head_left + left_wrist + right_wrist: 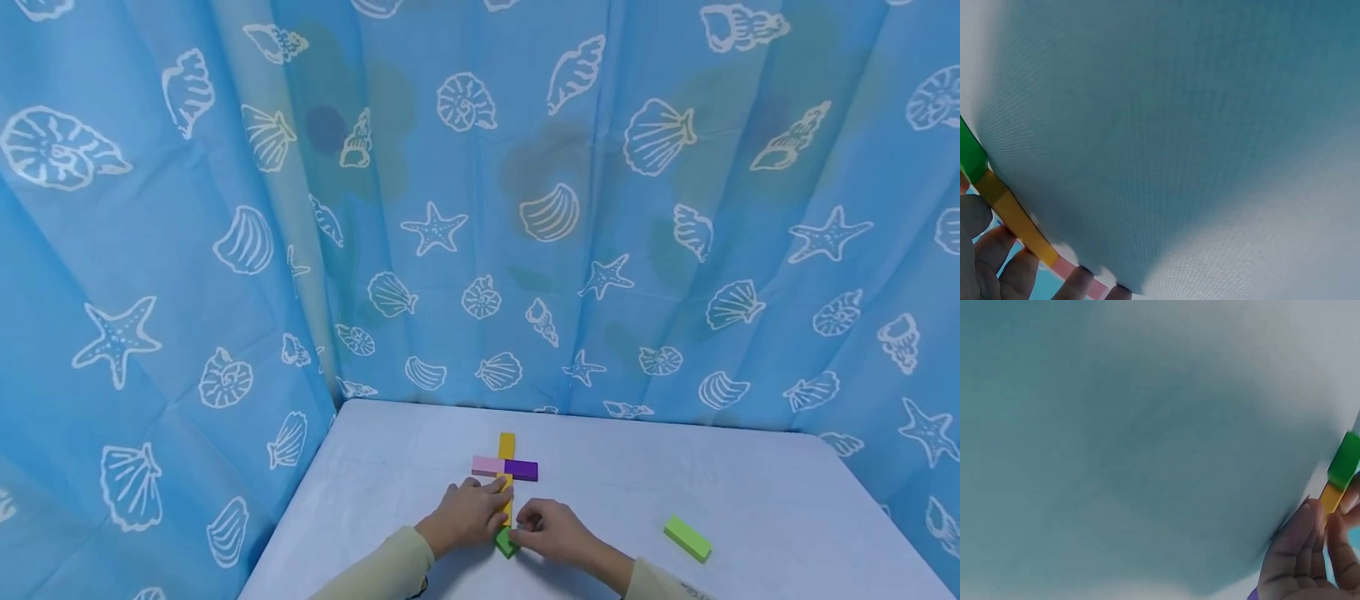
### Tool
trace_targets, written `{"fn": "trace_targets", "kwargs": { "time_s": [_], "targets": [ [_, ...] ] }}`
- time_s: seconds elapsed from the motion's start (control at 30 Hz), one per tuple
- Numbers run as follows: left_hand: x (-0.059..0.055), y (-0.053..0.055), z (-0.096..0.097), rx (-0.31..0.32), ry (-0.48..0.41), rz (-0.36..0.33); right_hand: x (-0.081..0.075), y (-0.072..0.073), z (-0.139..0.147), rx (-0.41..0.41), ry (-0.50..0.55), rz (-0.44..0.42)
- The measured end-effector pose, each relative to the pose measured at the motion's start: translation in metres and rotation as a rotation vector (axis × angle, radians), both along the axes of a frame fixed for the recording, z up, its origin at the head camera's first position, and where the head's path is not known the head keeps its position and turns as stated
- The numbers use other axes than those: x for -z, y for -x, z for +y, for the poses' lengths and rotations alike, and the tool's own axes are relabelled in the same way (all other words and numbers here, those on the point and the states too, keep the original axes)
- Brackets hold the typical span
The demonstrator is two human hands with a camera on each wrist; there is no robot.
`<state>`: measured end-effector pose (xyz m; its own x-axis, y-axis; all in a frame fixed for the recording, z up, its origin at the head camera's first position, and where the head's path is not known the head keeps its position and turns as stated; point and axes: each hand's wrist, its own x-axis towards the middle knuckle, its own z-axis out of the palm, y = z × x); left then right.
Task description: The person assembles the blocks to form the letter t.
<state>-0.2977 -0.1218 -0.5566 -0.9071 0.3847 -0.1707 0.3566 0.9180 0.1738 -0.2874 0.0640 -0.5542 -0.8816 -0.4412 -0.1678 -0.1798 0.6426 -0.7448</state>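
In the head view, a yellow block (507,444), a pink block (487,466), a purple block (522,470), a second yellow block (507,502) and a green block (506,544) lie end to end or side by side in a cross-like figure. My left hand (468,514) rests along the nearer yellow block, its index finger reaching over the top. Its fingertips are also at the pink block's edge in the left wrist view. My right hand (557,531) is on the other side, with a fingertip touching the green block and its other fingers bent beside the yellow one.
A light green block (687,539) lies apart on the right of the white-covered table (405,442). Blue curtains (480,250) with white shell and starfish prints hang behind the table and at its left.
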Motion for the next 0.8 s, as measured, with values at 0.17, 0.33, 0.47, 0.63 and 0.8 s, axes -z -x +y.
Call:
{"fn": "trace_targets", "kwargs": {
  "time_s": [0.17,0.33,0.47,0.63,0.8],
  "targets": [
    [0.001,0.000,0.005,0.006,0.004,0.017,-0.009,0.005,0.023,-0.072,0.017,0.012],
    [0.003,0.001,0.007,0.011,0.002,0.022,-0.017,0.008,0.047,-0.067,0.033,-0.005],
    [0.003,0.000,0.006,0.014,-0.009,0.009,-0.020,0.009,0.063,-0.027,0.021,-0.011],
    [0.001,-0.001,-0.001,0.014,-0.001,0.011,-0.023,0.010,0.079,0.024,0.020,0.009],
    [-0.001,-0.001,-0.002,0.024,-0.003,0.008,-0.026,0.011,0.102,0.056,0.036,0.047]
  ]
}}
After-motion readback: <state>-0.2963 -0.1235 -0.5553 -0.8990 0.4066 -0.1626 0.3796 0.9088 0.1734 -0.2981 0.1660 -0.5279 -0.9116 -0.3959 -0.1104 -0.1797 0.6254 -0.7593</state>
